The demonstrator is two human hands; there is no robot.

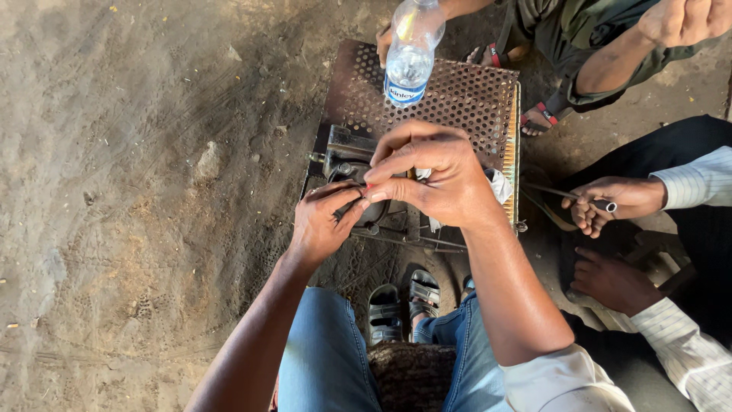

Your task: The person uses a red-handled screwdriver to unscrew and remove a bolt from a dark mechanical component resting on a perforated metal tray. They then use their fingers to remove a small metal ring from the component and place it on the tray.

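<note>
Ground: bare, dusty earth floor with scratch marks, seen from above; the person sits over the work with both knees in blue jeans.
Work surface: a rusty brown perforated metal plate lies on the ground, and a dark greasy metal assembly with rods is at its near edge.
Left hand: fingers curled closed around a small dark metal part, held just at the assembly.
Right hand: thumb and forefinger pinched together at the same part, touching the left fingertips; a piece of white cloth shows under the palm.
Step in hand: it seems a fine fitting or adjusting of the small part.
Next move: probably needs a steady left grip and a careful pinch.
Nearby: a clear plastic water bottle stands on the plate; another person's hand holds a thin tool, well apart.
</note>
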